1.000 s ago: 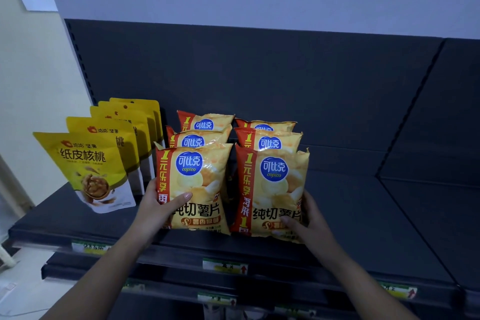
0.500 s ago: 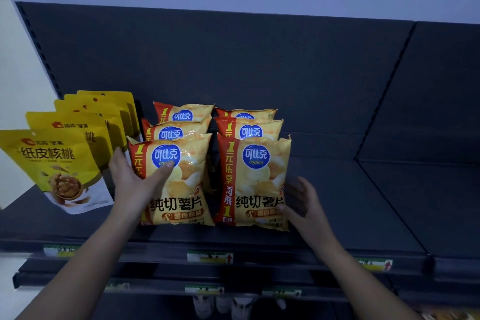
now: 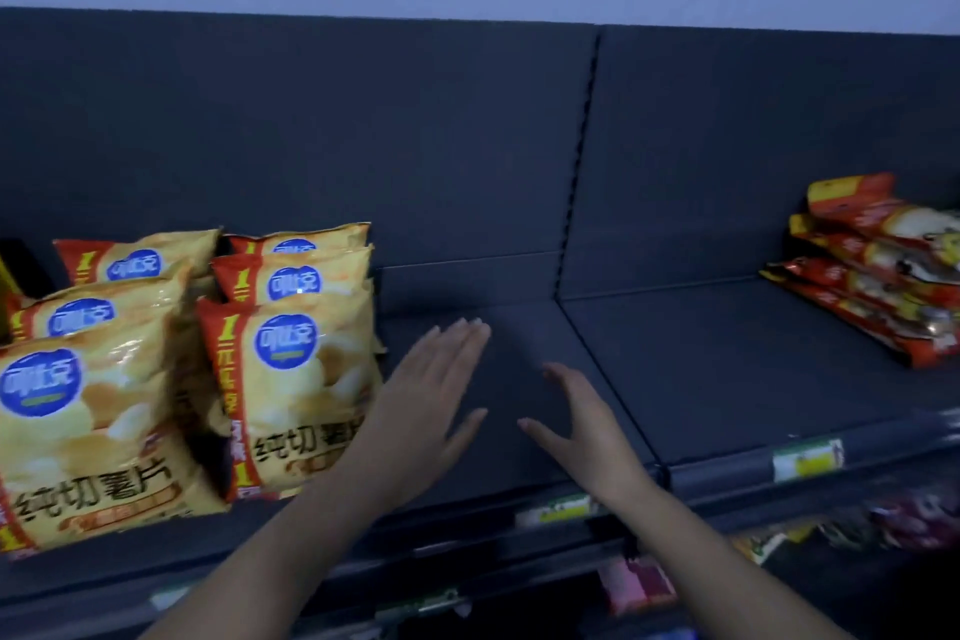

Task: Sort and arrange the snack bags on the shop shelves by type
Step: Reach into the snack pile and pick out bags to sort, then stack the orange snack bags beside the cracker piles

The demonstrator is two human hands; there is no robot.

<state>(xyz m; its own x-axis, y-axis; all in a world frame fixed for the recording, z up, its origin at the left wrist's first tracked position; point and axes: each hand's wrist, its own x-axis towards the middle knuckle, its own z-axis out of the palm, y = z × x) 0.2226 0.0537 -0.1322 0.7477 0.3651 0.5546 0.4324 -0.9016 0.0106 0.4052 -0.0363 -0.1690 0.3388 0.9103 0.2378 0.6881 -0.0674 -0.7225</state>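
Two rows of yellow potato chip bags stand upright at the left of the dark shelf, the left front bag and the right front bag nearest me. My left hand hovers open just right of the right front bag, fingers stretched flat, holding nothing. My right hand is open beside it over the bare shelf, thumb spread. A stack of red and orange snack bags lies flat at the far right of the shelf.
A vertical slotted post divides the dark back panel. Price tags line the shelf's front edge. Lower shelves hold blurred pink and red packets. A pale wall runs above the shelving.
Both hands have let go of the front chip bags and moved right over bare shelf. My view has swung right: the yellow walnut pouches are out of sight, the red bags have appeared.
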